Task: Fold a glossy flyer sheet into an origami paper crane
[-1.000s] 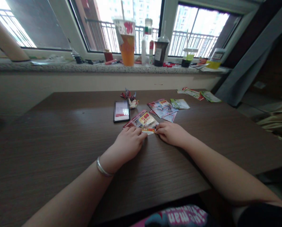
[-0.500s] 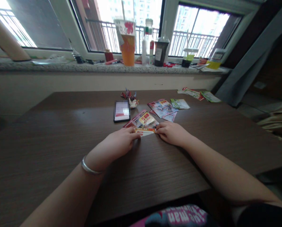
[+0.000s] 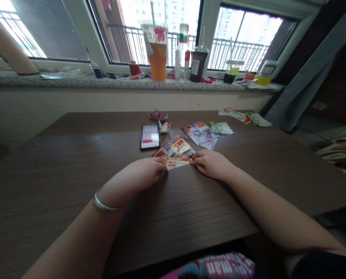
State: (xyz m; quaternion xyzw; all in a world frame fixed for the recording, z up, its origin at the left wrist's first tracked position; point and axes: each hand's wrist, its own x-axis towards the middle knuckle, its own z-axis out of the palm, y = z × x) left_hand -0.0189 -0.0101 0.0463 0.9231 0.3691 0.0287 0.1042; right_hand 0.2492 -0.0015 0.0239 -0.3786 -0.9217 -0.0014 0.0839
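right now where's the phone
In the head view, the phone lies on the table slightly left of centre, beyond the left hand; the white folded paper is beside its upper right corner.

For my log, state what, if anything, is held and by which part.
The printed paper, at either end of its near edge: left fingers at one, right fingers at the other.

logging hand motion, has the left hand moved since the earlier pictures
Yes: the left hand went left along the paper it touches, judged against the phone.
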